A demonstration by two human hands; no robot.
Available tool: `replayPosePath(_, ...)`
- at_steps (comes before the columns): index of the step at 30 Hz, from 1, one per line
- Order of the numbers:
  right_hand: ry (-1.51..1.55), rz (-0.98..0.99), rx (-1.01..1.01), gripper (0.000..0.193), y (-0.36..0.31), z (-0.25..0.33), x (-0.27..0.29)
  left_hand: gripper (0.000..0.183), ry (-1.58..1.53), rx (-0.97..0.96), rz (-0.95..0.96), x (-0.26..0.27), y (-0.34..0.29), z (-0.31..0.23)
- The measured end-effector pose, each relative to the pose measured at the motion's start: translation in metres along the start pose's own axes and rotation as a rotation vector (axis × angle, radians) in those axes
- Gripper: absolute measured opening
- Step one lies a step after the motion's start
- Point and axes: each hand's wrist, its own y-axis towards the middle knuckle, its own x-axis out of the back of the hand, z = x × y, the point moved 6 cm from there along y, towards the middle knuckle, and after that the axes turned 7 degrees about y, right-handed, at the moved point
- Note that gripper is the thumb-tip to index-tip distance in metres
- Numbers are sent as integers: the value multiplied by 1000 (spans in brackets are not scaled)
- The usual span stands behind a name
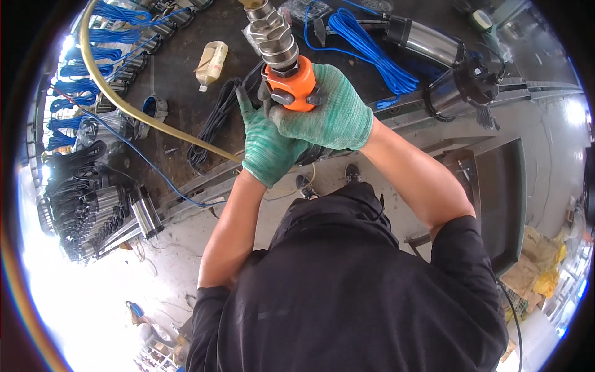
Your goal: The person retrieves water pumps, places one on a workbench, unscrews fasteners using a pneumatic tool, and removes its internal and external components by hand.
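An orange air tool [300, 83] with dark knobs and a silver, nut-shaped metal front [273, 38] is held up before me, over the bench. My right hand [331, 111], in a green knit glove, is closed around its orange body. Just below and left, my left hand [271, 146], gloved alike, is pressed up against the tool's underside. One of its fingers points up along the side; the others are partly hidden behind the right hand and the tool. A yellowish hose [142, 117] arcs in from the upper left and passes behind my left hand.
On the dark bench [186, 62] lie a plastic bottle [211, 65], a coiled black cable [217, 121] and a blue cable bundle [372, 49]. Steel pump cylinders [427, 43] stand at right. Several blue coils [118, 35] and more cylinders line the left. A grey metal cart [499, 192] stands at right.
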Motion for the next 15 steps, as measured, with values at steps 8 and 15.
replayPosePath(8, -85, 246, 108, 44, -2, 5, -11, 76, -1023, 144, 152, -11, -16, 17)
replayPosePath(15, -27, 264, 56, 43, -2, 3, -7, 61, -597, -55, 15, -6, -8, 13)
